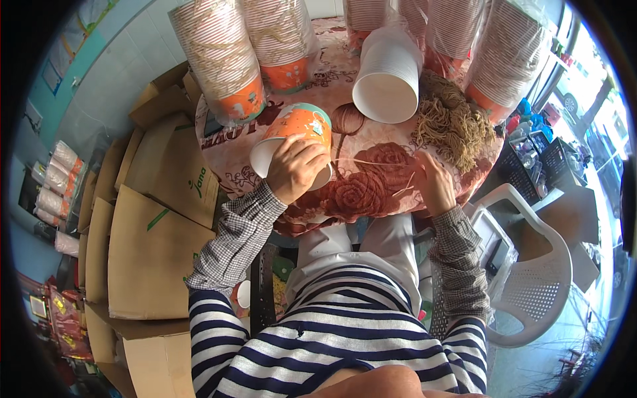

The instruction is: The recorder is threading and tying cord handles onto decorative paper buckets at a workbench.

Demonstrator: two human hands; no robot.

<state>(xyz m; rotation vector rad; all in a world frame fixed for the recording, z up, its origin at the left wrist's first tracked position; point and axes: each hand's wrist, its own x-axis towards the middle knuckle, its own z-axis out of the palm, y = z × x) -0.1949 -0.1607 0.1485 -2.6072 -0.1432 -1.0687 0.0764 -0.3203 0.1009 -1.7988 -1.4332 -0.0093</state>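
Observation:
My left hand (296,170) grips an orange paper bucket (306,123) with a green band, tipped on its side on the table. Its white open mouth faces left. A thin pale string (373,161) stretches from the bucket's right side across to my right hand (434,182), whose fingers are closed on it. How the string meets the bucket is not clear. A heap of tan strings (456,123) lies beyond my right hand. Behind the bucket, a stack of plain white paper buckets (388,83) in clear plastic lies with its open end toward me.
Tall plastic-wrapped stacks of orange paper buckets (240,99) line the table's far side. A rose-patterned cloth (232,159) covers the table. Cardboard boxes (156,255) crowd the left; a white plastic chair (531,278) and dark crates (524,166) stand at right.

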